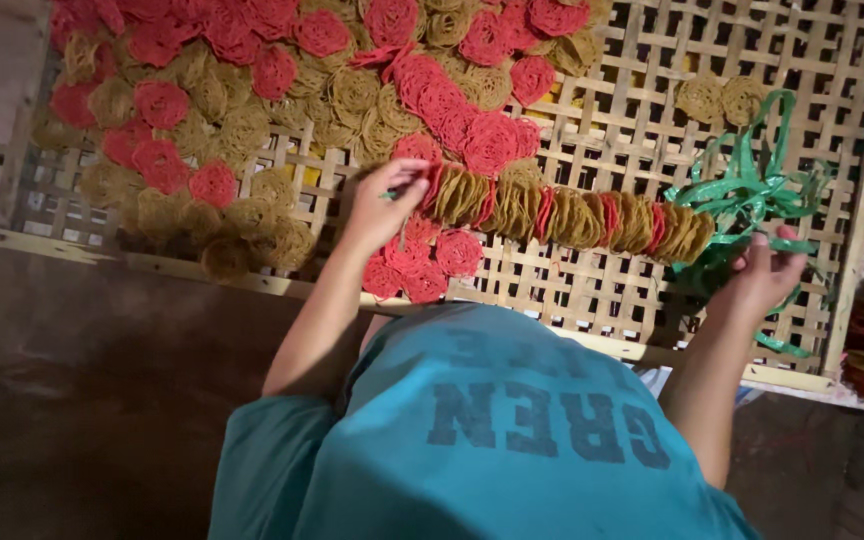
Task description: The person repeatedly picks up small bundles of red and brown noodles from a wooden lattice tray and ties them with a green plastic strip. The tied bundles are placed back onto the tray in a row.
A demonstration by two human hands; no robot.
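dim brown floor (102, 420) lies below a woven bamboo tray (592, 290) that serves as the counter.

at the left and top of the tray sits a loose heap of round noodle-like crackers (252, 90), red and tan mixed, some close to the near rim. the left hand (380, 208) is pinched shut on the left end of a strung row of crackers (562, 215), apparently with a small green tip between its fingers. the row runs rightward across the lattice, tan discs on edge with red ones between them, packed tight. its right end meets a tangle of green plastic string (752, 190), and the right hand (764, 272) is closed around that string just below the row's end.

risks, as i judge them: the discs look brittle, so a hard pinch or pull on the string could crack one. if either hand slackens, the packed row may fan out or slip off. the tangled string could snag on the lattice.

no packages, labels or signs show on the tray; the only lettering is on the person's teal shirt (512, 440).
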